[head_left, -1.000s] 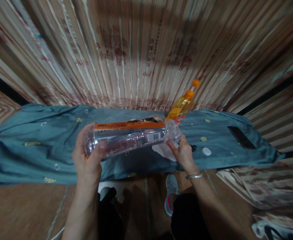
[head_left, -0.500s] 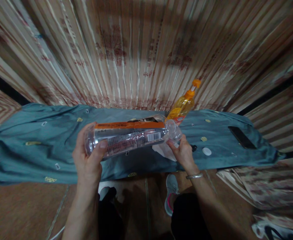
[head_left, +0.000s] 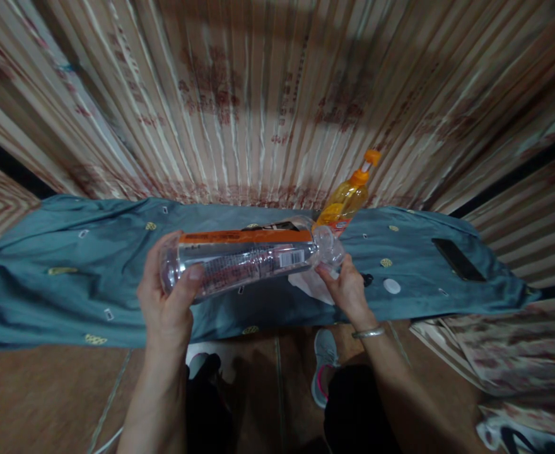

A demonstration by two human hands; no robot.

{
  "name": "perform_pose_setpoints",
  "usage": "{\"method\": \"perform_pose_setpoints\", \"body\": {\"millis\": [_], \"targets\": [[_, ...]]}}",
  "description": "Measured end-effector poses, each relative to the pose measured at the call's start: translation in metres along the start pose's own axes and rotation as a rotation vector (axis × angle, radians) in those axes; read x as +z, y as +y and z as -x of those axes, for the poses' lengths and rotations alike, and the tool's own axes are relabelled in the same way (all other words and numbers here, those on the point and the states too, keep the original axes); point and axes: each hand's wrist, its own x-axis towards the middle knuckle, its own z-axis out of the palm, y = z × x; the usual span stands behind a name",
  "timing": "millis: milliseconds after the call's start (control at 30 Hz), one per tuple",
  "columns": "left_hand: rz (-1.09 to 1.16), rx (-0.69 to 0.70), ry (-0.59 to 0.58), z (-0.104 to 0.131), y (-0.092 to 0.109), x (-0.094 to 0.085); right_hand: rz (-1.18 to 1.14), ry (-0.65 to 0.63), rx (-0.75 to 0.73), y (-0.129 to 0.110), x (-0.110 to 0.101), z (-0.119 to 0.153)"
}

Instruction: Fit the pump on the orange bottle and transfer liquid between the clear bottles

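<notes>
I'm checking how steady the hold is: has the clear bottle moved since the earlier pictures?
No, not visibly either way. Judged by the pump bottle, the clear bottle keeps its place and tilt; the left hand still grips one end.

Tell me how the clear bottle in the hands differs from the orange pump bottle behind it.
Pose: the clear bottle is held sideways between the left hand and right hand, while the orange pump bottle points upward.
Colour: the clear bottle looks colourless apart from its label, which has an orange band; the orange pump bottle looks yellow-orange.
Top: the orange pump bottle has a pump head; none shows on the clear bottle.
Both are see-through and labelled.
</notes>
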Motion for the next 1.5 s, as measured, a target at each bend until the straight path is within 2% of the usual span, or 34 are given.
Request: {"method": "perform_pose_setpoints", "body": {"millis": [567,833,1500], "targets": [[-0.061,0.023,-0.021,0.0003,0.0,-0.0002,-0.018,-0.039,0.048,-0.0045,-0.003,-0.0015],[0.012,-0.01,0.01,-0.0002,0.0037,0.0021,-0.018,-0.012,0.027,-0.0035,-0.0022,0.0],[-0.034,0.023,-0.013,0.0,0.0004,0.0005,-0.016,-0.021,0.034,-0.0043,-0.0028,-0.0002]]}}
